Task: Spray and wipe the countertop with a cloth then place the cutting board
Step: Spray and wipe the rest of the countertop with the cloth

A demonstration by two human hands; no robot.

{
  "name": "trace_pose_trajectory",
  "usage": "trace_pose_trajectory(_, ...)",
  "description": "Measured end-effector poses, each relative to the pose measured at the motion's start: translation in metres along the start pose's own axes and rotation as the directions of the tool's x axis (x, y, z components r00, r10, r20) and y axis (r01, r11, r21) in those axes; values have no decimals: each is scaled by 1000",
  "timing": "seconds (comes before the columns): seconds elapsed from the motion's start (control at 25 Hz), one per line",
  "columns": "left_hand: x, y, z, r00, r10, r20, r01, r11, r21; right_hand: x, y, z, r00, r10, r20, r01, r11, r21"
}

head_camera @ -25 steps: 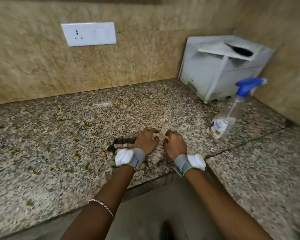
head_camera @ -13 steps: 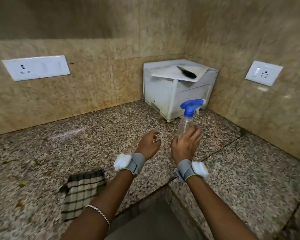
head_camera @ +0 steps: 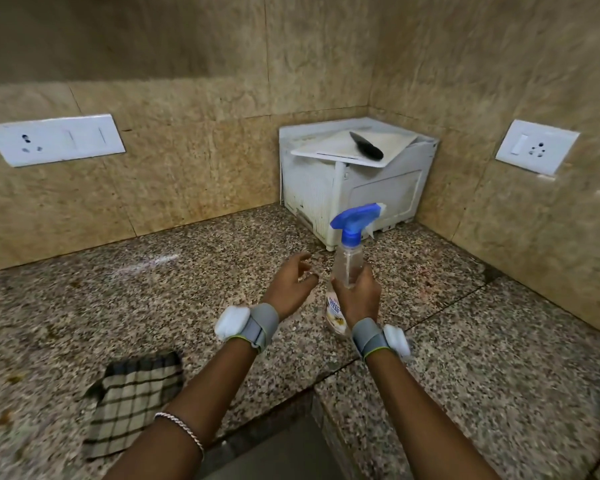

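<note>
Blocked in the corner by a white appliance (head_camera: 381,192) under the cutting board (head_camera: 329,147), mid-counter by the spray bottle (head_camera: 349,268); open leftward over countertop (head_camera: 153,306), behind the cloth (head_camera: 132,403).

Tabletop (head_camera: 118,306): speckled brown-grey granite. Cloth (head_camera: 132,400): beige with dark check. Spray bottle (head_camera: 349,258): clear body, blue trigger head. Cutting board (head_camera: 340,147): white. Walls: tan, mottled. Wristbands: grey and white.

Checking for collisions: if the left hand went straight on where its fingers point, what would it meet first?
Probably the spray bottle in the right hand; depth is unclear, so the left hand might pass it and reach the white appliance.
</note>
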State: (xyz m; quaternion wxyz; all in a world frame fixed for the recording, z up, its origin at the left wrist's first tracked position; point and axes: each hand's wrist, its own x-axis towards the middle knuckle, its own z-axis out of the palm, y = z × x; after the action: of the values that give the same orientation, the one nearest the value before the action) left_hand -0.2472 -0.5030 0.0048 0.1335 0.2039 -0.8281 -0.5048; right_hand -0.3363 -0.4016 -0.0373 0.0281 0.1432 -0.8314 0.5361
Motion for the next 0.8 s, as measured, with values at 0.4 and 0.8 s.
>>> trace_pose_trajectory(0.4,-57,1,-106,919,87,-384,-192,950,-246,-83,-89,65,625,-324,710,115,938,327)
trace_pose_trajectory(0.8,-231,-90,-180,485,-271,-832,-8,949,-314,-221,-123,150,52,-227,972,-283,931,233)
